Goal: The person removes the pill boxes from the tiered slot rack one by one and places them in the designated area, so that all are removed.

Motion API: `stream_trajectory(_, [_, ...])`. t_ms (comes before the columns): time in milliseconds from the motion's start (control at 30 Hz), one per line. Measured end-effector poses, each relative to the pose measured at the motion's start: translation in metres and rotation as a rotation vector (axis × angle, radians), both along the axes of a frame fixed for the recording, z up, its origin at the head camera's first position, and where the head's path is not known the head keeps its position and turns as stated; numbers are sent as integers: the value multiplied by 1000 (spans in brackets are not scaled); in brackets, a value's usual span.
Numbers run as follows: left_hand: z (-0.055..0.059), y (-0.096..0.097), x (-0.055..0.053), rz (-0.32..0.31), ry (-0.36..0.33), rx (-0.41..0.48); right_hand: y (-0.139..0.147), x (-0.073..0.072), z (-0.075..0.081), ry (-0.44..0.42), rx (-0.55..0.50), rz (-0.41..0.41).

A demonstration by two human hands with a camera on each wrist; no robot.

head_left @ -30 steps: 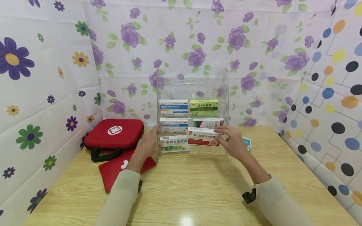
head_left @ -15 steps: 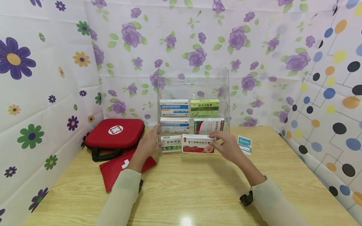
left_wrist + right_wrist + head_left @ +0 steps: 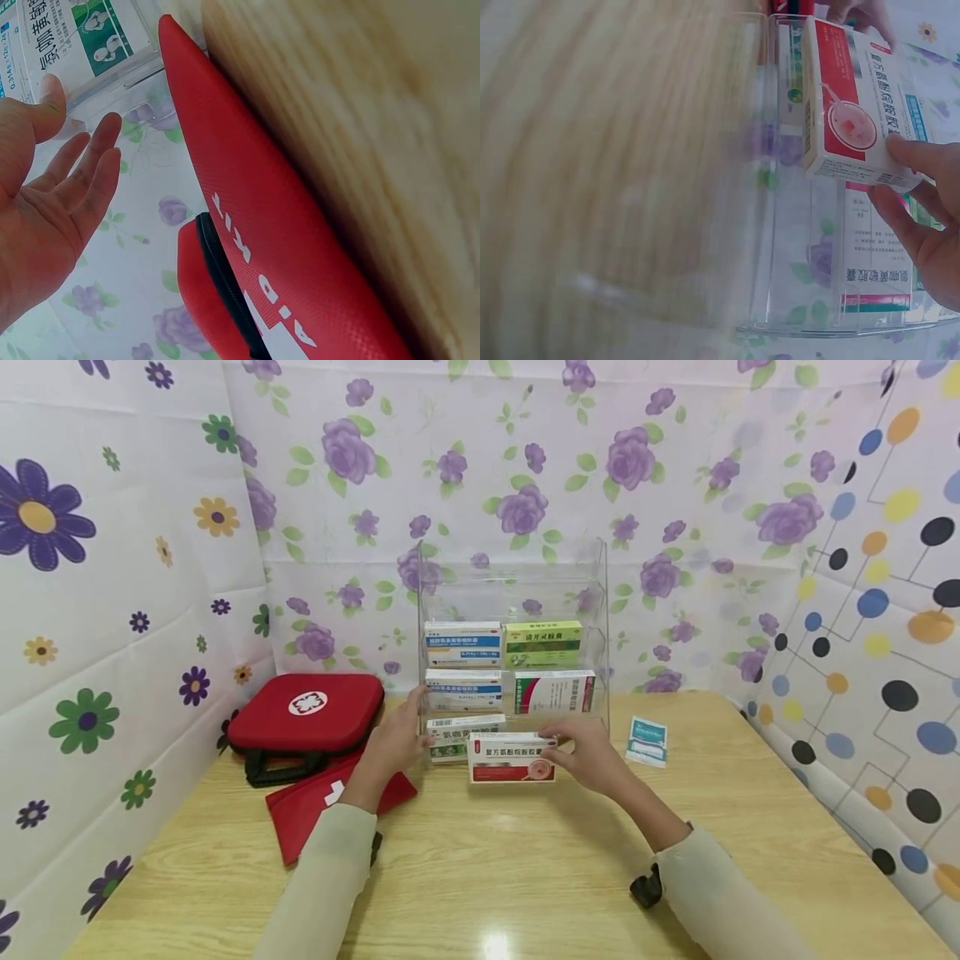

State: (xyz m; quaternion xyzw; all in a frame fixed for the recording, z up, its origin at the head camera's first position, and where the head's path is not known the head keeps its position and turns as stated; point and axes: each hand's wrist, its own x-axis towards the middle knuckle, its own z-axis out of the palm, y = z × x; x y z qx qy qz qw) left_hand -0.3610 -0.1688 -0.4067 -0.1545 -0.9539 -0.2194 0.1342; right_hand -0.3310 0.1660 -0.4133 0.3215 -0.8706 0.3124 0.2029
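Note:
My right hand (image 3: 588,756) pinches one end of a white and red medicine box (image 3: 510,762) between thumb and fingers. In the head view this box is in front of the bottom tier of a clear display rack (image 3: 540,572), partly covering a white and green medicine box (image 3: 447,748). My left hand (image 3: 393,739) is at the rack's left side, its fingers extended and relaxed in the left wrist view, thumb near the white and green box. Two blue and white boxes (image 3: 462,645), a yellow-green box (image 3: 543,645) and a white, green and red box (image 3: 555,693) stand in the upper tiers.
A red first-aid case (image 3: 300,714) with a black handle stands on the left of the wooden table (image 3: 465,877). A flat red pouch (image 3: 300,818) with a white cross lies before it. Blue and white packets (image 3: 647,742) lie right of the rack. Patterned cloth walls surround the table.
My right hand has carried the white and red box down, left and forward from the rack's lower right, uncovering the white, green and red box. My left hand has stayed at the rack's side.

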Motion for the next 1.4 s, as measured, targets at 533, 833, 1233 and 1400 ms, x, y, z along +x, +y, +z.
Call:
stream_trajectory(533, [-1,-1,-3,-4,6,11,-6,-1,-5,-238,47,66])
stream_trajectory(833, [1,-1,-3,-13,5,8,-5,-8,-8,-391,41,51])
stream_trajectory(1233, [-1,0,-5,8,-23,6,-1,-17,-10,-528,-62,95])
stream_trajectory(1400, [-1,0,-4,6,-26,7,-2,-17,-13,-560,-54,103])
